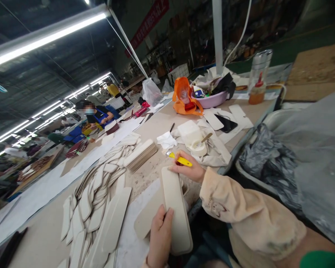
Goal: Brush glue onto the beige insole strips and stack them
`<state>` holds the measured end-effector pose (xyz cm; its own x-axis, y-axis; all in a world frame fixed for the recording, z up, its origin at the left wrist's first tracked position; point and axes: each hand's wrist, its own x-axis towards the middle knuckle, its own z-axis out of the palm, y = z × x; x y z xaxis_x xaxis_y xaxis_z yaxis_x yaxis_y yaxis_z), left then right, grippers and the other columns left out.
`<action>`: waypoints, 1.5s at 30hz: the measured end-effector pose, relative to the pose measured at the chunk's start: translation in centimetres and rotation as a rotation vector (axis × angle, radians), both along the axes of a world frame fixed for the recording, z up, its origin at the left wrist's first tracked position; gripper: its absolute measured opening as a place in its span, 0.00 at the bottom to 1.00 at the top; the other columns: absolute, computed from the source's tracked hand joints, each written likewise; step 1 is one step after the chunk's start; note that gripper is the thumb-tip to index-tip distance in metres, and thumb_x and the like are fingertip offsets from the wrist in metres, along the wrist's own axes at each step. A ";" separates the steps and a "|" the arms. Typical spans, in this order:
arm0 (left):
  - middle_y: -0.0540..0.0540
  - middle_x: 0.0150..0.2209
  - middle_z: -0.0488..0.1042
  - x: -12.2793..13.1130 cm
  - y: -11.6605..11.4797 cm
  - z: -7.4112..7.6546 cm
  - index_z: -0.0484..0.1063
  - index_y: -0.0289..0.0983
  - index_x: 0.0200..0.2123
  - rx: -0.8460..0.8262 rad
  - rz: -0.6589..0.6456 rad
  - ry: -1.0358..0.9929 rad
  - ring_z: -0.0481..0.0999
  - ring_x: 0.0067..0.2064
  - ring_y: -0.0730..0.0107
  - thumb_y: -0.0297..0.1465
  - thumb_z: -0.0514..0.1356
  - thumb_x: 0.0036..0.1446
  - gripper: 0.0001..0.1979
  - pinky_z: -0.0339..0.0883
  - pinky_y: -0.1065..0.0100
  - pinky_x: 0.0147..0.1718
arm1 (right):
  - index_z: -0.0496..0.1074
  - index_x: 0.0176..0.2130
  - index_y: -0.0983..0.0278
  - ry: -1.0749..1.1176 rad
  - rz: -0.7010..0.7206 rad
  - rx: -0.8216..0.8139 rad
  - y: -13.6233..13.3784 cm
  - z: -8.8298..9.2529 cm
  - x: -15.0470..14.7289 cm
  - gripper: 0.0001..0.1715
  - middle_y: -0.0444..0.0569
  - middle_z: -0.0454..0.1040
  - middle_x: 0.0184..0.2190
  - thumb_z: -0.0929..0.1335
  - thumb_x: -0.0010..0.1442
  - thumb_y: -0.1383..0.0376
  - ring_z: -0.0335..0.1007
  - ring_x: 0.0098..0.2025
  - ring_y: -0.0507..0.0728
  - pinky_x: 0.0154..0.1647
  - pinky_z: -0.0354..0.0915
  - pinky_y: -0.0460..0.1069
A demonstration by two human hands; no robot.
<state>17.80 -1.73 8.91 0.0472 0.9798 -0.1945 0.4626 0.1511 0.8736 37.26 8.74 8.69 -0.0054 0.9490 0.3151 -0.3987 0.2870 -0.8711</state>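
Note:
My left hand grips the near end of a long cream strip with rounded ends, held above the table edge. A second similar strip lies beneath it. My right hand is closed on a yellow-handled brush at the strip's far end. Just beyond stands a white glue tub with a stick in it.
Rows of cream strips fan over the table to the left, with a stack behind. A pink basin, orange bag, bottle and phone sit farther back. Other people work at distant tables.

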 end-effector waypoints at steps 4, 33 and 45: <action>0.43 0.37 0.78 0.7 0.3 -0.3 0.76 0.38 0.37 0.003 0.006 -0.053 0.74 0.45 0.56 0.44 0.61 0.52 0.17 0.66 0.61 0.46 | 0.58 0.33 0.59 -0.032 -0.040 -0.001 0.2 -0.1 0.9 0.24 0.36 0.62 0.24 0.75 0.47 0.57 0.58 0.25 0.50 0.27 0.57 0.47; 0.30 0.45 0.78 0.7 -4.7 -4.0 0.72 0.28 0.46 -0.664 -0.096 -0.785 0.80 0.43 0.49 0.36 0.65 0.53 0.20 0.78 0.65 0.30 | 0.59 0.35 0.59 -0.087 -0.128 0.006 0.9 -2.7 0.9 0.22 0.37 0.63 0.25 0.75 0.48 0.60 0.58 0.26 0.50 0.30 0.56 0.47; 0.32 0.40 0.79 0.7 -4.8 -4.4 0.72 0.28 0.43 -0.579 -0.074 -0.712 0.81 0.38 0.53 0.41 0.66 0.51 0.23 0.75 0.67 0.28 | 0.57 0.35 0.58 -0.161 -0.006 0.002 -0.5 -1.8 0.8 0.25 0.36 0.57 0.23 0.76 0.48 0.59 0.53 0.23 0.50 0.24 0.51 0.46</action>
<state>18.49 -6.53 4.50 0.4026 0.7281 -0.5548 -0.1297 0.6454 0.7528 38.01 8.26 6.85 -0.0505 0.9484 0.3130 -0.2527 0.2910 -0.9227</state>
